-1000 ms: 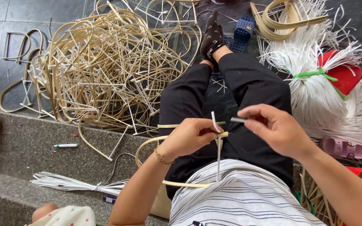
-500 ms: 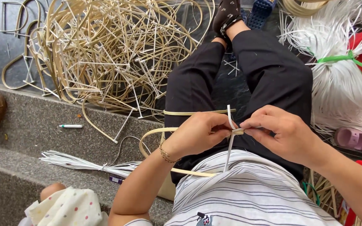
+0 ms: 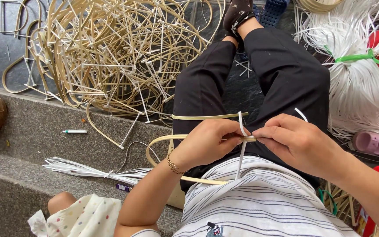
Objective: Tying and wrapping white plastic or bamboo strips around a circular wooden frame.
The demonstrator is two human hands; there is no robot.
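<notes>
**A:** Where does the white strip (image 3: 242, 145) sit for you?

**B:** Dead centre over your lap, standing nearly upright. Its long axis runs top to bottom and crosses the flat cane band (image 3: 185, 137), which runs side to side. The crossing lies right between your two hands, at the fingertips.

**A:** Hands?

**B:** Your left hand (image 3: 209, 142) is closed, pinching band and strip at the crossing. Your right hand (image 3: 297, 142) is closed too, fingers pressed on the band's end from the other side; a short white tail (image 3: 301, 114) pokes up behind it. Both touch the joint; the left covers more of it.

**A:** Around that?

**B:** The band curves away to your left in a loop. Beyond your knees, the heap of bent cane frames (image 3: 110, 52). To your right, the tied bundle of white strips (image 3: 356, 83).
</notes>
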